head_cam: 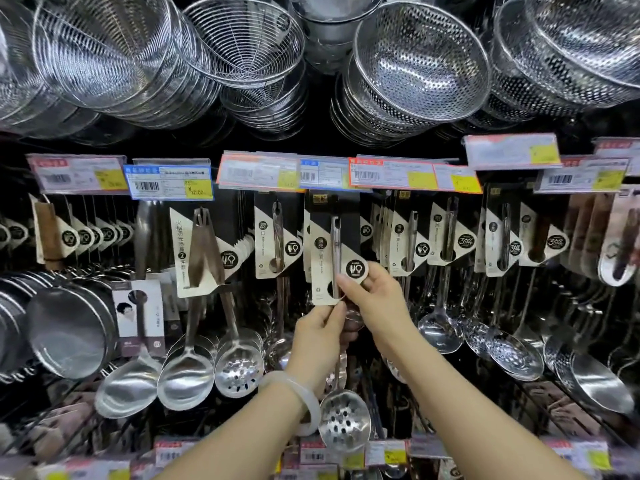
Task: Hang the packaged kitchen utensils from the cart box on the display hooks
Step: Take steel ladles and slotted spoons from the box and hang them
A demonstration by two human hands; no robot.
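I'm at the hook wall with both hands up on one packaged utensil: a long steel slotted skimmer [344, 422] on a black and cream cardboard header card [330, 247]. My left hand [320, 336] pinches the steel handle just under the card's bottom edge, thumb and fingers curled round it, so the heavy perforated bowl hanging below my wrist doesn't swing. My right hand [375, 296] pinches the card's lower right corner, by the round black logo, to keep the card flat and square to the rail. The card's top sits right under the blue price tag [317, 174]. The display hook itself is hidden behind the card and tags, so I can't tell if the hole is on it yet. My guess is I'm mid-hang or just settling it. It lines up in front of a row of matching cards, so this looks like the right peg. Neighbouring steel ladles [185, 377] hang close on both sides, which is why I keep it vertical. Cart box is not in view.
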